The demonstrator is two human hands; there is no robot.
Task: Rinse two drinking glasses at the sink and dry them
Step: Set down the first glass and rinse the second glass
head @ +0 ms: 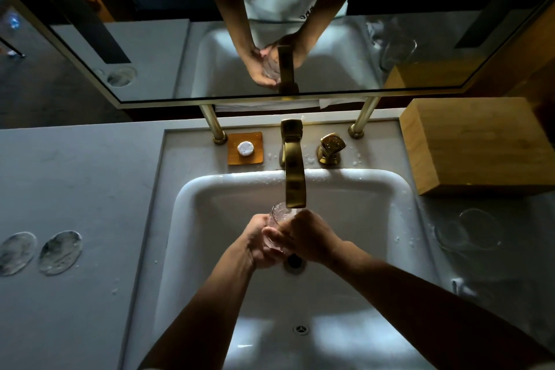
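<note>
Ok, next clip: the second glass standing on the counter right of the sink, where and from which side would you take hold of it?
Grip the second glass around its side wall, fingers and thumb on opposite sides, coming from the sink side with the right hand. It appears to stand upright, mouth up, and the wooden box crowds the far side. It looks wet, so a wrap beats a rim pinch.

Counter (75, 183): pale grey, water-spotted.
Mirror (156, 48): wide, framed, on two brass posts (211, 122).
Right side: wooden block (477, 144) on the countertop.
Left side: two round coasters (60, 252).
Light: dim, shadowy.
</note>
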